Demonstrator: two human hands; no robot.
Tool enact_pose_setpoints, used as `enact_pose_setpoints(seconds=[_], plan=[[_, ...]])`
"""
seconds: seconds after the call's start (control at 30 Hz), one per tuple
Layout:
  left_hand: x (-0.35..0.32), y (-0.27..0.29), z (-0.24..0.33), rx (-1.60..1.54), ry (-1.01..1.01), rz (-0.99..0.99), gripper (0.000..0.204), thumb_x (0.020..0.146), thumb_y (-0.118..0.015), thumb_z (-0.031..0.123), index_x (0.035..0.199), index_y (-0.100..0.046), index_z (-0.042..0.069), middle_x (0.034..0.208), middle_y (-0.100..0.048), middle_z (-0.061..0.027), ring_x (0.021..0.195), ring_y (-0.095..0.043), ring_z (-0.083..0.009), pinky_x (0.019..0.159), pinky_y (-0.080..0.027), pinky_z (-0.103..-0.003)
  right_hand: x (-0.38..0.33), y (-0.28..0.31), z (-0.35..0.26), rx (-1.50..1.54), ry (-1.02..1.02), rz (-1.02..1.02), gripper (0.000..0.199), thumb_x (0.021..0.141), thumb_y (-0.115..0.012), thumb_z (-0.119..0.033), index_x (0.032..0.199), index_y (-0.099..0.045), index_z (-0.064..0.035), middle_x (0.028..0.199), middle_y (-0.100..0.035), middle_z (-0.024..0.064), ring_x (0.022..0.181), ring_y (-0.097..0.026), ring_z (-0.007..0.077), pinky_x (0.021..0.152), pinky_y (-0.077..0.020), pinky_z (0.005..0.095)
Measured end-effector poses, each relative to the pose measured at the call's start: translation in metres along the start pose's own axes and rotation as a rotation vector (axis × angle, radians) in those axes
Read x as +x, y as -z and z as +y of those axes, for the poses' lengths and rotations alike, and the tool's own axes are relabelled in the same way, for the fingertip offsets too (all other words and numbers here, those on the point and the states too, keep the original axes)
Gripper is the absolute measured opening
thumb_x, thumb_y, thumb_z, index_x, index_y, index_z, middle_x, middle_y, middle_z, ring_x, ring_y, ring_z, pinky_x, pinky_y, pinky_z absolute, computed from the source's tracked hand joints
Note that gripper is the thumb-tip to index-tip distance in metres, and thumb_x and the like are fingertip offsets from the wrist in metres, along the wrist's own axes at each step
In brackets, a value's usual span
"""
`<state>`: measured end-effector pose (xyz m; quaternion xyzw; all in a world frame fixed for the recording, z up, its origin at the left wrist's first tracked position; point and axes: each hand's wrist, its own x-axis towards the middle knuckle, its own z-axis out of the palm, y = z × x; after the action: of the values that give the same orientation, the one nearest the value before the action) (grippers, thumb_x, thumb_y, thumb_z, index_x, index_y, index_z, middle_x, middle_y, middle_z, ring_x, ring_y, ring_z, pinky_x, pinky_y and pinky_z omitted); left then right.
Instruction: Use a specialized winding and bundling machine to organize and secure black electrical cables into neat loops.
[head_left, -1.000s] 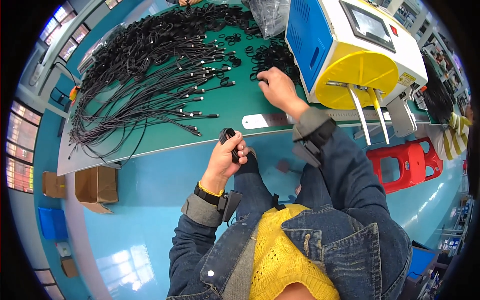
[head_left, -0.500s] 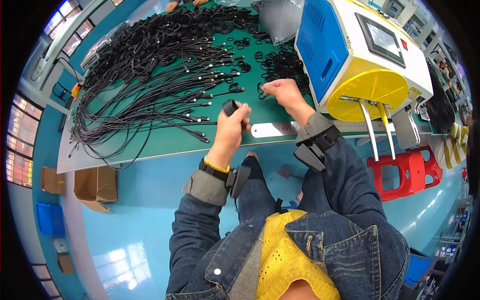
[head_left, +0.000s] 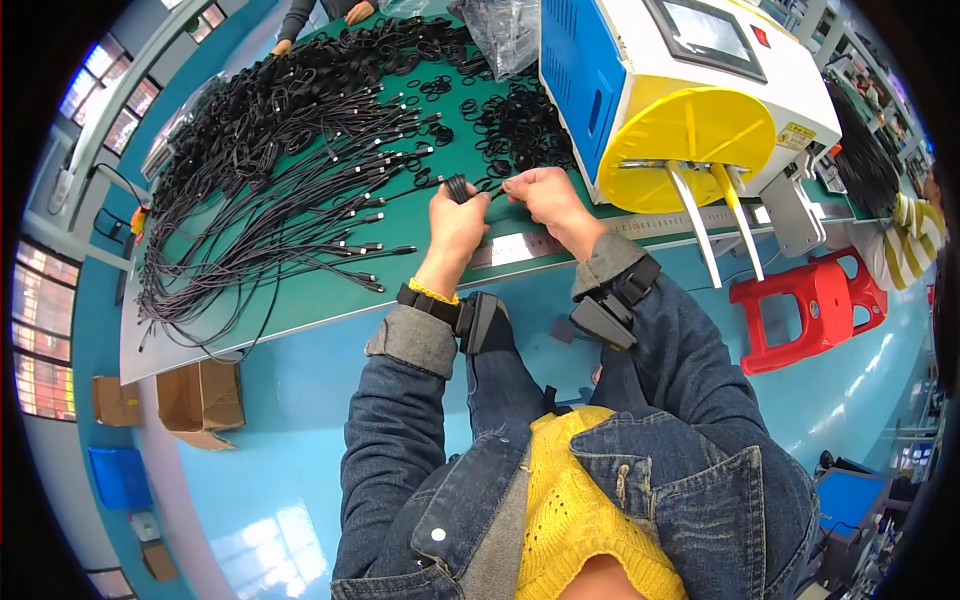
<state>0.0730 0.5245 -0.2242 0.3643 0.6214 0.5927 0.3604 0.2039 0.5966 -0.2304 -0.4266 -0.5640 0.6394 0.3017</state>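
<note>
Just above the near edge of the green table [head_left: 405, 230], my left hand [head_left: 455, 228] is closed around a coiled black cable [head_left: 457, 188]. Beside it, my right hand [head_left: 552, 205] pinches a small black elastic ring [head_left: 497, 190] between thumb and fingertips. The ring reaches toward the coil, but whether it goes around the coil cannot be made out. Left of my hands, many black cables [head_left: 270, 230] lie fanned out with their plugs pointing right. A pile of loose black rings [head_left: 520, 125] lies beyond my right hand.
A white and blue machine with a yellow disc [head_left: 690, 110] and metal prongs stands at right. A steel ruler [head_left: 515, 249] lies along the table edge. More bundled cables [head_left: 330, 60] are heaped at the back, near another person's hands. A red stool [head_left: 800, 315] and cardboard box [head_left: 200, 400] stand below.
My right hand has brought the black ring left, close up to the coil in my left hand. The whole view has shifted, and more of the other person's arms shows at the back.
</note>
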Motion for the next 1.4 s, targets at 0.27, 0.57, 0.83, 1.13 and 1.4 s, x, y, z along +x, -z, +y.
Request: enact_pose_setpoints(seconds=[0.27,0.57,0.83,1.13,1.4], plan=[[0.004,0.002,0.009,0.010,0.280,-0.171,0.013,0.075,-0.062,0.004,0.081,-0.051,0.007,0.070,-0.055,-0.0030,0.058,-0.052,-0.0109,0.048,-0.044,-0.024,-0.011,0.019,0.010,-0.249,0.210,0.267,0.019,0.080,-0.064,-0.020,0.084,-0.063,-0.0009,0.069,-0.060,0.0080,0.062,-0.056,0.0142,0.058,-0.0447,0.0289],[-0.004,0.006,0.012,0.193,-0.355,0.047,0.017,0.076,-0.062,0.005,0.091,-0.054,0.006,0.097,-0.057,-0.0050,0.082,-0.059,-0.0186,0.059,-0.047,-0.027,-0.051,0.019,-0.002,-0.017,0.418,0.376,0.019,0.084,-0.060,-0.020,0.086,-0.062,-0.0007,0.071,-0.059,0.0029,0.065,-0.052,0.0104,0.060,-0.0427,0.0260],[-0.022,0.023,0.019,-0.580,0.208,-0.435,0.017,0.079,-0.060,0.007,0.094,-0.053,0.006,0.116,-0.054,-0.0137,0.100,-0.059,-0.0274,0.060,-0.046,-0.028,-0.047,0.030,0.002,-0.073,0.399,0.342,0.017,0.083,-0.062,-0.016,0.086,-0.062,0.0007,0.073,-0.060,0.0021,0.068,-0.052,0.0079,0.061,-0.0423,0.0238],[-0.014,0.031,0.014,-0.478,0.183,-0.522,0.018,0.080,-0.058,0.007,0.096,-0.054,0.005,0.119,-0.053,-0.0174,0.090,-0.062,-0.0250,0.059,-0.046,-0.027,-0.061,0.040,0.007,0.017,0.342,0.206,0.016,0.082,-0.061,-0.015,0.081,-0.064,0.0015,0.072,-0.061,0.0023,0.065,-0.053,0.0089,0.059,-0.0425,0.0236],[-0.013,0.002,0.038,0.204,0.133,-0.556,0.015,0.079,-0.058,0.008,0.093,-0.055,0.005,0.108,-0.060,-0.0126,0.081,-0.062,-0.0175,0.058,-0.047,-0.027,-0.059,0.046,0.006,0.032,0.345,0.166,0.017,0.080,-0.063,-0.016,0.077,-0.064,0.0005,0.066,-0.061,0.0030,0.058,-0.053,0.0080,0.052,-0.0420,0.0242]])
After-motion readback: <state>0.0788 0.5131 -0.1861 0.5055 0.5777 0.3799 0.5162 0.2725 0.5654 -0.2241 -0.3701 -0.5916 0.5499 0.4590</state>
